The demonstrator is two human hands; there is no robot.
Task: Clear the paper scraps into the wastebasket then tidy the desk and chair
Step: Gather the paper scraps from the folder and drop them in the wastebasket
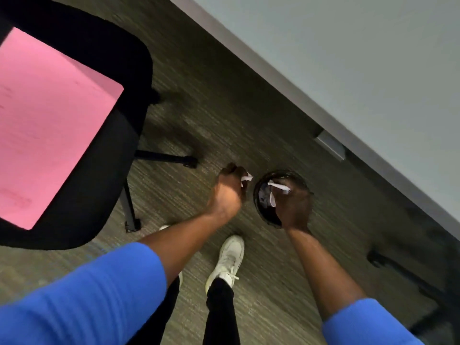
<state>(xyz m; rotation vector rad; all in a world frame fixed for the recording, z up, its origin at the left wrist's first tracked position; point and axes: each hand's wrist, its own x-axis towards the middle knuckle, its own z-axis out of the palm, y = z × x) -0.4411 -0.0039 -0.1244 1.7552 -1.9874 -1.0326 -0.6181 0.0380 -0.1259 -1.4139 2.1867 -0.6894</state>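
A round black wastebasket (pixel 261 210) stands on the carpet beside the desk edge, with pale scraps inside it. My right hand (pixel 295 207) hovers over its opening, shut on white paper scraps (pixel 278 187) that stick out toward the bin's far rim. My left hand (pixel 227 195) is just left of the basket, fist closed around a small white paper scrap (pixel 246 179) that pokes out between the fingers. The black office chair (pixel 104 155) fills the left side, with a pink sheet (pixel 49 125) lying on its seat. The grey desk top (pixel 348 58) runs across the upper right.
The chair's black legs and castors (pixel 190 161) spread over the carpet near my left hand. My white shoe (pixel 229 260) stands below the basket. A second black castor base (pixel 398 270) sits at the lower right under the desk. A grey desk bracket (pixel 331 145) juts from the edge.
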